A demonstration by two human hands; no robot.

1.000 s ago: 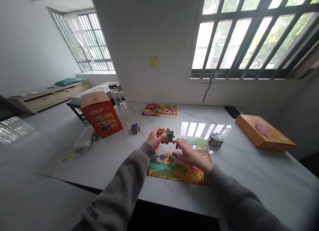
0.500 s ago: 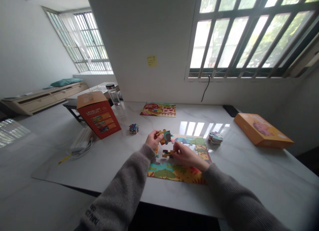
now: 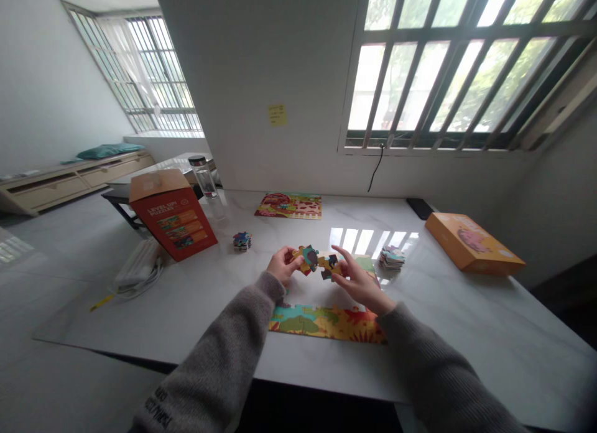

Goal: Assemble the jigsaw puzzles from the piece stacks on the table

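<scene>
My left hand (image 3: pixel 282 265) is closed on a puzzle piece (image 3: pixel 308 259) with green and dark patches, perhaps with others behind it. Close beside it, my right hand (image 3: pixel 357 280) pinches a yellow and dark puzzle piece (image 3: pixel 329 267) between thumb and fingers. Both pieces are raised above a partly assembled jigsaw (image 3: pixel 321 324) on the table. Its joined front strip shows turquoise, green, yellow and red. My hands and the held pieces hide much of its back and sides.
Small stacks of puzzle pieces stand left (image 3: pixel 242 241) and right (image 3: pixel 392 258). A farm puzzle (image 3: pixel 289 206) lies at the back. A red puzzle box (image 3: pixel 180 215), a glass bottle (image 3: pixel 204 176) and a power strip (image 3: pixel 137 264) are left; an orange box (image 3: pixel 473 243) and black phone (image 3: pixel 419 208) are right.
My right hand has lifted its puzzle piece from low over the jigsaw's middle up beside the left hand's piece. The whole view has shifted slightly, so the surroundings appear further left.
</scene>
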